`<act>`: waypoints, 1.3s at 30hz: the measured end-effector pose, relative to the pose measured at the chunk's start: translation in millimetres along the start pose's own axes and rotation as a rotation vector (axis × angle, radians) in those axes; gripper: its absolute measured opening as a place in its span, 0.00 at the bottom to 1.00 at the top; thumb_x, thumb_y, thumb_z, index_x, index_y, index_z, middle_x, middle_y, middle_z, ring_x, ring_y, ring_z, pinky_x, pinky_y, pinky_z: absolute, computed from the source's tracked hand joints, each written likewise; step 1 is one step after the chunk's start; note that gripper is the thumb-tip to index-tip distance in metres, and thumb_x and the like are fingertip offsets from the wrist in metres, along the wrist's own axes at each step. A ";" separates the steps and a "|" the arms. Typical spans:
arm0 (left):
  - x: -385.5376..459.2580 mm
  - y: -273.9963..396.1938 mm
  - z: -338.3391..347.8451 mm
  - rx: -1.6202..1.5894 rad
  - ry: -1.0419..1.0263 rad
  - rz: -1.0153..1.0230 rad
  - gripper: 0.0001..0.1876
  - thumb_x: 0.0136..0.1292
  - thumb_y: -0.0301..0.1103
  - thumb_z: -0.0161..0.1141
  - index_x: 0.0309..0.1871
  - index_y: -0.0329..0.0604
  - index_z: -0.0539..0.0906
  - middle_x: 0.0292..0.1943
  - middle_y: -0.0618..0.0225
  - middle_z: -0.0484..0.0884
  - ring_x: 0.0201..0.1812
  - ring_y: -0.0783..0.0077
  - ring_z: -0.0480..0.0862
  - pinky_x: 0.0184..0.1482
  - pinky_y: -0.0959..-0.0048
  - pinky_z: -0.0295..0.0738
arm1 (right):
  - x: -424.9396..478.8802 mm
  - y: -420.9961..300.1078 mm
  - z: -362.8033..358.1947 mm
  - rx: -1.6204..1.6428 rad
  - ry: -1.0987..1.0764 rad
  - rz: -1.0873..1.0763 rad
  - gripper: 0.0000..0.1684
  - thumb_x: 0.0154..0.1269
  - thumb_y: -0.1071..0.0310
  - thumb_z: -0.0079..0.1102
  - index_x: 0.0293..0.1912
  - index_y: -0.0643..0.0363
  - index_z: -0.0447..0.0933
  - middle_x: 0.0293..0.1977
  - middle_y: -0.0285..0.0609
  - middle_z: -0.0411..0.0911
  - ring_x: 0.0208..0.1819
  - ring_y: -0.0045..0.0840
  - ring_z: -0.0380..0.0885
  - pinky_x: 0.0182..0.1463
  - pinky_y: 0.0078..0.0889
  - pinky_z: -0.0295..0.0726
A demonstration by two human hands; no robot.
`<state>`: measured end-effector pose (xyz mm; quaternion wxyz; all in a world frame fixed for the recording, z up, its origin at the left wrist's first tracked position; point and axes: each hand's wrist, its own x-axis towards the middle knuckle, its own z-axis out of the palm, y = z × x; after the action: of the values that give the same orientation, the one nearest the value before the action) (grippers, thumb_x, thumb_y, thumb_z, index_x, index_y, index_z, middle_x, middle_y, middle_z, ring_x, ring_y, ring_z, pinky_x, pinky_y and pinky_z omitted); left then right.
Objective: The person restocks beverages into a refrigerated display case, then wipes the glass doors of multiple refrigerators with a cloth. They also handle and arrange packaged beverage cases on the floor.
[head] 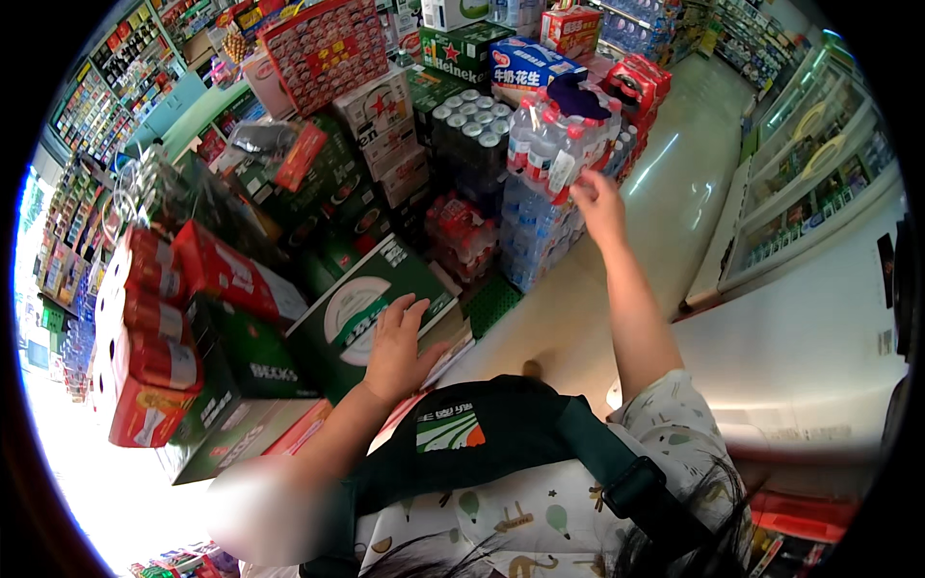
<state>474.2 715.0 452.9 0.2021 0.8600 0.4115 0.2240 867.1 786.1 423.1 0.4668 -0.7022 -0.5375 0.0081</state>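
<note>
My left hand (pixel 401 347) is spread over a dark green carton (pixel 394 289) with a round pale emblem. Whether its fingers touch the carton I cannot tell. Out to the right, my right hand (pixel 603 209) has its fingers slightly bent at the front corner of a shrink-wrapped pack of red-capped bottles (pixel 538 141). Nothing shows between those fingers, and contact with the wrap is unclear. A dark purple cloth-like item (pixel 578 97) lies on top of this pack. Beneath it stand stacked packs of clear bottles (pixel 531 231).
Left of me are Beck's cartons (pixel 271 372) and a pack of red cans (pixel 155 339). Heineken cartons (pixel 462 54) and black cans (pixel 473 119) stand ahead. Glass-door coolers (pixel 802 166) line the right of the aisle floor (pixel 665 152). A white appliance (pixel 795 354) is close by.
</note>
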 end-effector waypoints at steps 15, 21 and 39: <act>378.2 78.7 192.2 -0.258 0.297 -0.186 0.63 0.48 0.58 0.71 0.72 0.30 0.40 0.69 0.30 0.47 0.66 0.33 0.61 0.66 0.55 0.61 | 218.2 82.6 47.1 -0.158 -0.217 -0.647 0.28 0.49 0.62 0.69 0.53 0.38 0.77 0.54 0.28 0.72 0.53 0.35 0.72 0.52 0.46 0.75; 420.7 98.6 221.5 -0.227 0.342 -0.377 0.55 0.53 0.47 0.68 0.73 0.33 0.42 0.68 0.26 0.45 0.69 0.30 0.54 0.68 0.47 0.52 | 285.2 141.6 12.0 -0.115 -0.255 -0.630 0.21 0.52 0.68 0.65 0.49 0.43 0.78 0.40 0.35 0.75 0.43 0.37 0.75 0.47 0.38 0.77; 422.1 98.7 223.4 -0.263 0.428 -0.243 0.46 0.58 0.28 0.62 0.74 0.33 0.44 0.71 0.47 0.49 0.72 0.54 0.52 0.72 0.61 0.46 | 213.6 349.1 -33.5 0.299 -0.294 0.497 0.22 0.62 0.58 0.61 0.51 0.62 0.77 0.44 0.49 0.81 0.47 0.31 0.79 0.52 0.32 0.75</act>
<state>895.1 958.4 415.1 0.2459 0.7039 0.5122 0.4262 1235.4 932.1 314.8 0.4657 -0.7271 -0.4040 0.3021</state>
